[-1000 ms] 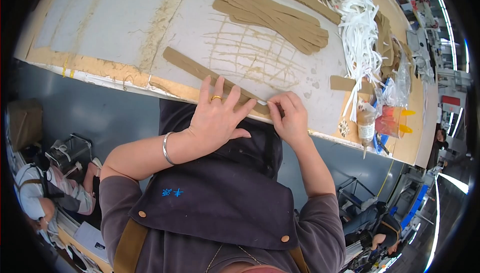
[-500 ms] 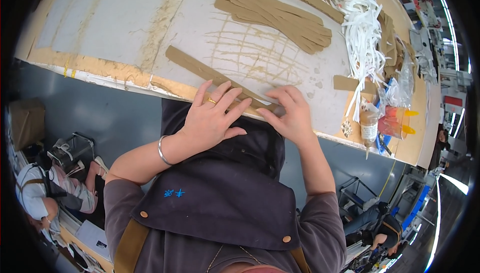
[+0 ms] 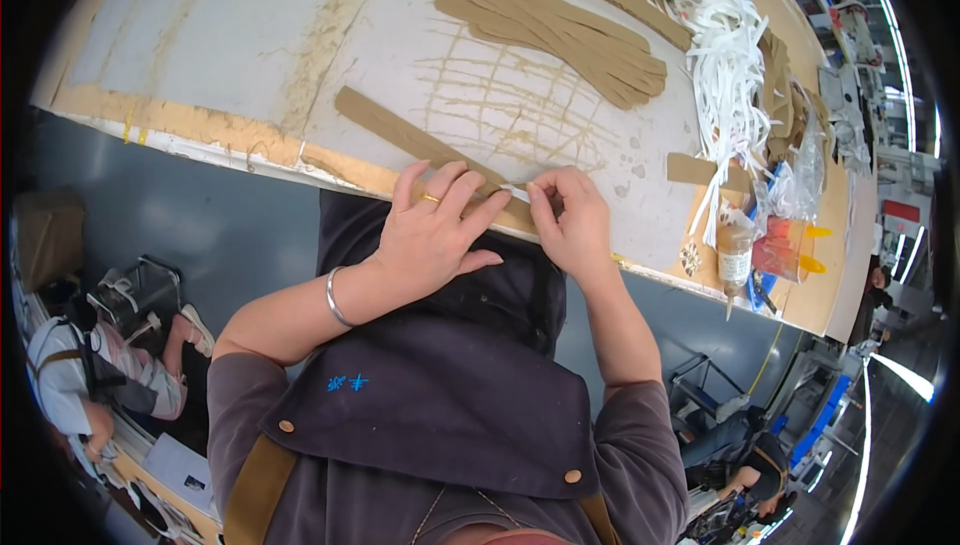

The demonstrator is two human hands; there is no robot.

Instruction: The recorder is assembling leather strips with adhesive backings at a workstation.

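Observation:
A long brown strip [image 3: 385, 131] lies slantwise along the table's near edge, with a lengthwise line on its upper face. My left hand [image 3: 425, 220] rests on it with the fingers stretched out and spread, fingertips on the strip. Close to its right, my right hand [image 3: 575, 215] is closed in a pinch at the strip's right part. A narrow white strip [image 3: 517, 193] shows against the brown one and runs to the right fingertips, which partly hide it. Beyond my hands lies a fanned stack of brown strips [image 3: 555, 35].
White ribbon-like strips [image 3: 725, 65] are heaped at the right, over more brown pieces. Near the right front edge stand a glue bottle [image 3: 735, 255], nozzle down, and a reddish container [image 3: 780, 245] with yellow-handled tools. Dried glue lines mark the table [image 3: 250, 35]. Other people sit farther off.
My right hand has moved slightly left and up, its thumb and fingers now drawn together in a pinch. My left hand stays on the brown strip, nearly unmoved.

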